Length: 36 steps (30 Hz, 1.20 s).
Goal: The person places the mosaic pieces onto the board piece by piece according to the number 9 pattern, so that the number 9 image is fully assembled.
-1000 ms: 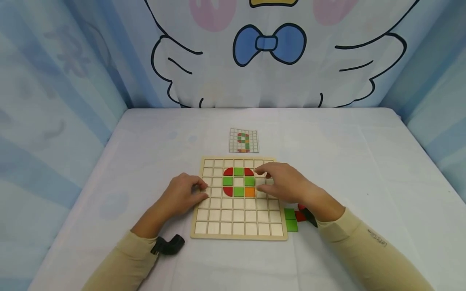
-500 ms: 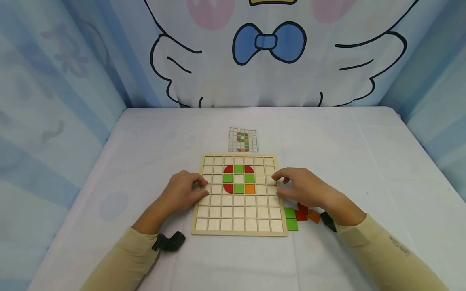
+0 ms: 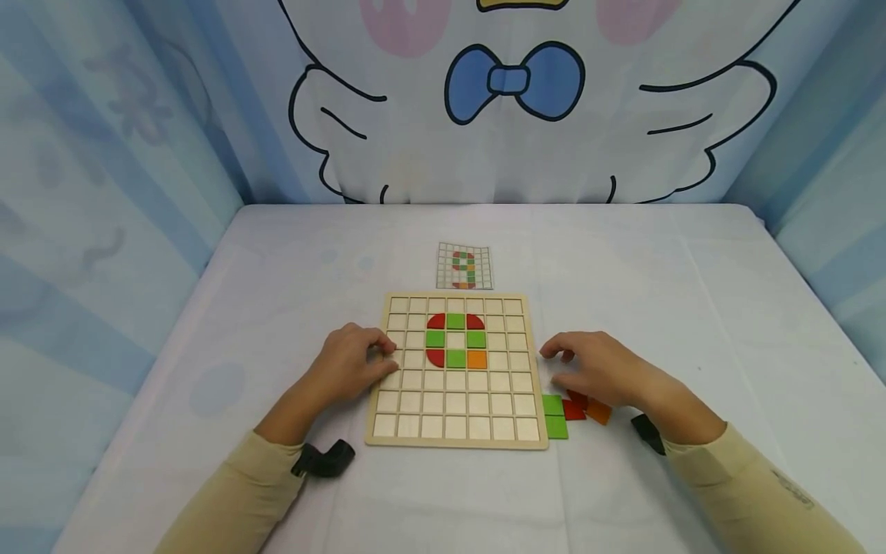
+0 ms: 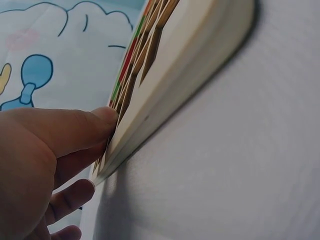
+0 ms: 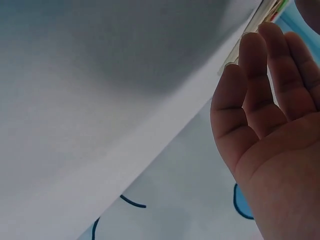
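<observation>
White surface [image 3: 311,261] held the wooden board [image 3: 455,404], 8 tiles [image 3: 455,358] in. My left grip [image 3: 351,365] rested unclenched on its edge; right grip [image 3: 598,368], slack, unloaded, hung by loose tiles [image 3: 574,410]. Tile-laying looked midway; next move called for pinching another.

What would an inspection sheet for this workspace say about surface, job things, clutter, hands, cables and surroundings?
Surface: white cloth-covered table, faintly creased.
Job things: pale wooden grid board carrying three red rounded tiles, four green square tiles and one orange square tile in a ring; small printed grid card beyond it; loose green, red and orange tiles by its right edge.
Clutter: nothing seen.
Hands: left hand touches the board's left edge; right hand near the loose tiles, nothing seen in it; black device at each wrist.
Cables: nothing seen.
Surroundings: blue and white curtains with a cartoon print.
</observation>
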Available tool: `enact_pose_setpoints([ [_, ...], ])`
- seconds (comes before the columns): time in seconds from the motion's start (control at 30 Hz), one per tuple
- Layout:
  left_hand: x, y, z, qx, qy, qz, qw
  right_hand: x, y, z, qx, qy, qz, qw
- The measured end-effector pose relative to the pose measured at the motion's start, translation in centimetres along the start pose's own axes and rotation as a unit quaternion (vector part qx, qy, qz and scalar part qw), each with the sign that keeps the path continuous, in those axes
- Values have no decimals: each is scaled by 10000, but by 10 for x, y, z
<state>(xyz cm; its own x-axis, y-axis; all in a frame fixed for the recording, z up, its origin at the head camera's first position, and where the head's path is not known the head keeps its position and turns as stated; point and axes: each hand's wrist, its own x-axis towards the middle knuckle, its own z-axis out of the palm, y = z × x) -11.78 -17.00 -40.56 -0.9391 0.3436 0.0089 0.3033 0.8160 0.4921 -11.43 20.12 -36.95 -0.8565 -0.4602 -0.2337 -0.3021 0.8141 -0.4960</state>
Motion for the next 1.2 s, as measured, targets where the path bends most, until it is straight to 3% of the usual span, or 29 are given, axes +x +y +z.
enact_pose_setpoints([
  [0.5, 1, 1, -1, -63, 79, 83, 9999, -14, 11, 5, 19, 33, -316, 9995],
  [1.2, 2, -1, 1, -227, 60, -57, 9997, -13, 3, 7, -265, -160, -201, 9993],
])
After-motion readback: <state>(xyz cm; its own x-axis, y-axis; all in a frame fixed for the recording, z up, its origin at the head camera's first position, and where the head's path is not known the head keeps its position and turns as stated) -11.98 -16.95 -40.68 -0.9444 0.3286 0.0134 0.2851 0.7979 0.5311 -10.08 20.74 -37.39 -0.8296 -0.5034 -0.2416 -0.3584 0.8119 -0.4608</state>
